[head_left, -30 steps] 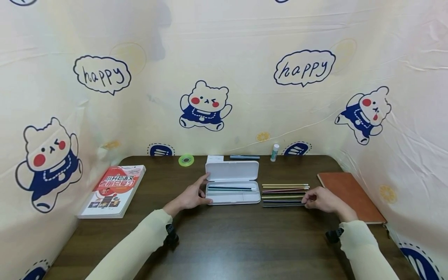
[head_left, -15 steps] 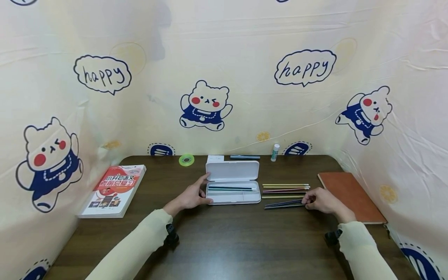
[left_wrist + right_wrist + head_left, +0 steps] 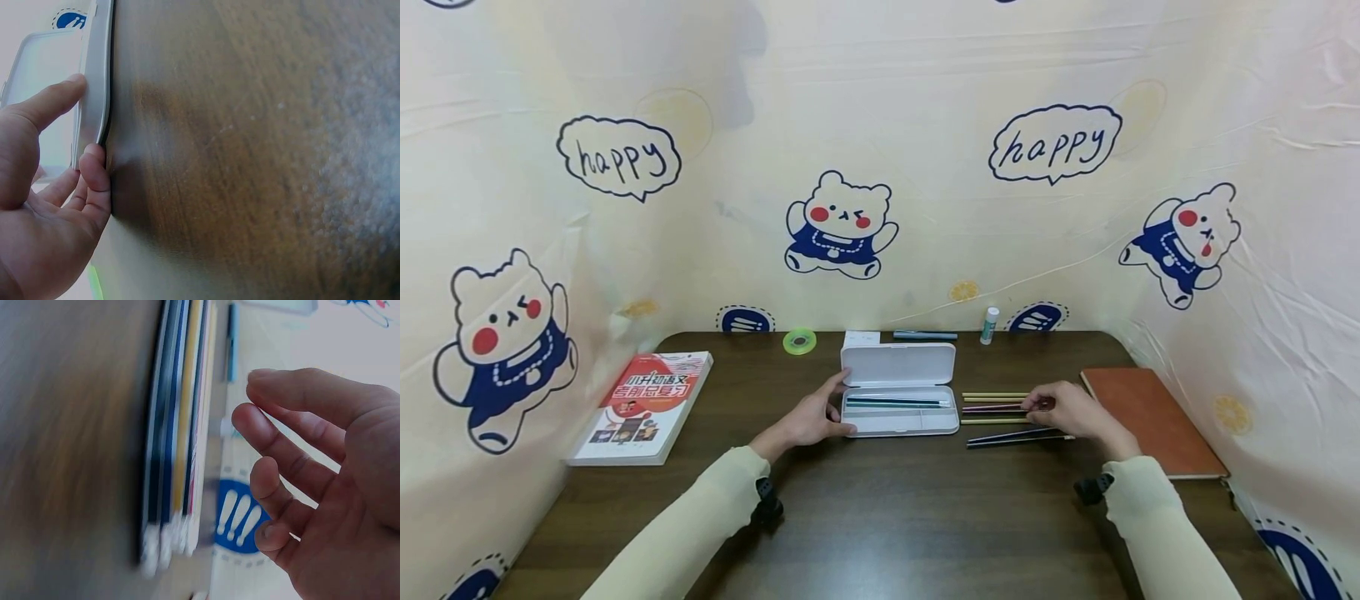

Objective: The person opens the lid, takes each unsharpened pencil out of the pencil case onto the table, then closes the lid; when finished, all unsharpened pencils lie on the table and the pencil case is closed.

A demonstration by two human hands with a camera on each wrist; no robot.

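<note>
A white pencil case [image 3: 898, 425] lies with its lid up in the head view, with several dark green pencils [image 3: 895, 403] in it. My left hand [image 3: 808, 419] holds its left end, the thumb on one edge and fingers curled at the corner [image 3: 53, 169]. To its right lie several loose pencils, yellow [image 3: 995, 422] and maroon among them, with two dark pencils [image 3: 1015, 438] apart in front. My right hand [image 3: 1067, 408] hovers over the right ends of the back pencils. In the right wrist view, its loosely bent fingers [image 3: 284, 453] hold nothing and stand off the pencils [image 3: 181, 419].
A red and white book [image 3: 643, 408] lies at the left, a brown notebook [image 3: 1150, 421] at the right. Along the back stand or lie a green tape roll [image 3: 799, 342], a white block [image 3: 861, 338], a blue pen [image 3: 925, 336] and a glue stick [image 3: 988, 326].
My right hand drew the two dark pencils together toward the front, let them go, and moved back and left over the other pencils. My left hand stays on the pencil case.
</note>
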